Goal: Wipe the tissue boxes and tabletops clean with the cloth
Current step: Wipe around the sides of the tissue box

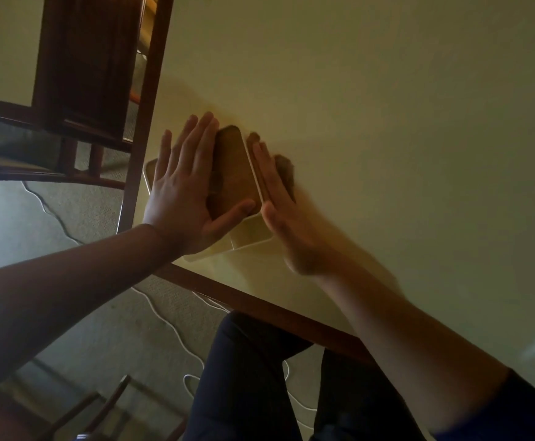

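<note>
Head view, only one given: tissue box point(240, 240), cream w/ a brown wooden lid point(232, 170), sits on the pale tabletop point(387, 106) close to its near-left corner. Left hand point(183, 186) lies flat on the lid and left side of the box, fingers straight and slightly spread, thumb across the lid's near end, steadying it. Right hand point(279, 211) is flat against the box's right side, fingers straight and together, w/ a dark brown cloth point(283, 168) showing just beyond the fingers; hand is motion-blurred, so can't tell if the cloth is pinched or only pressed under the palm.

Risks, as I judge them: box is near the table edge point(260, 300), so a hard sideways wipe from the right could shove it toward the left rim and off if the left hand gives. Lid looks separate, could slide or pop loose under pressure. Cloth mostly hidden, may bunch up and miss part of the side. White cable point(164, 316) runs over the carpet by the legs, a trip or snag hazard when moving on.

Count: 1 box, 1 lid, 1 cloth, 2 hands, 1 tabletop, 1 cable seen, 1 wooden chair point(84, 65) at left, maybe part of another at bottom left
</note>
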Tool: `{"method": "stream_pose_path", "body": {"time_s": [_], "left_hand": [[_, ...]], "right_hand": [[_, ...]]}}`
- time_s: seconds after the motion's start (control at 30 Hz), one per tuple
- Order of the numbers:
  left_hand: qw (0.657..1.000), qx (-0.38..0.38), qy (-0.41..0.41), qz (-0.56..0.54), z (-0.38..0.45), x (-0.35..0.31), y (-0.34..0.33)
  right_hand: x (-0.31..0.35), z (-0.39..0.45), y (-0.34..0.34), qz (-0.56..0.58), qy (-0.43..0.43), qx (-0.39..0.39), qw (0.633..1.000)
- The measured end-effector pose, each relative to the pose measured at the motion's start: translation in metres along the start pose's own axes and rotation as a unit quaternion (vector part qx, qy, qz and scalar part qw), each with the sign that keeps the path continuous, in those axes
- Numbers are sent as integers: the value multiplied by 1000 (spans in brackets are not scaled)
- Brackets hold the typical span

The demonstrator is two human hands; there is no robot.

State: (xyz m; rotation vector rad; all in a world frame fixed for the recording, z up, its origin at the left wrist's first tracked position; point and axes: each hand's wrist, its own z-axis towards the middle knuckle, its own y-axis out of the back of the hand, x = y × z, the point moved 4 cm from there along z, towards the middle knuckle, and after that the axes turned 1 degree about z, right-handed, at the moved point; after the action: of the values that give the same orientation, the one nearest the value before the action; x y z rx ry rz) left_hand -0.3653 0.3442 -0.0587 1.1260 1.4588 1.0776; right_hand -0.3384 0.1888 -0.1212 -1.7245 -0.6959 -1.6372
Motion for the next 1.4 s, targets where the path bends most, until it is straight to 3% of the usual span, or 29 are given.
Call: {"method": "stream_pose_path", "body": {"time_s": [0.27,0.63,0.77,1.2,1.4], "left_hand": [[1000,-4,2,17,1,-1,-2],[1000,-1,2,12,1,1,-1],[1000,-5,1,12,0,1,-1],[1000,-3,5,18,0,-1,1],[1000,-4,7,16,-1,0,0]], "right_hand": [[-2,86,11,14,-17,2,1000],[7,-15,-1,2,11,27,1000],[-1,-47,-6,10,-32,45,998],[0,90,6,22,-14,13,1000],[-1,48,5,29,-14,-6,999]]}}
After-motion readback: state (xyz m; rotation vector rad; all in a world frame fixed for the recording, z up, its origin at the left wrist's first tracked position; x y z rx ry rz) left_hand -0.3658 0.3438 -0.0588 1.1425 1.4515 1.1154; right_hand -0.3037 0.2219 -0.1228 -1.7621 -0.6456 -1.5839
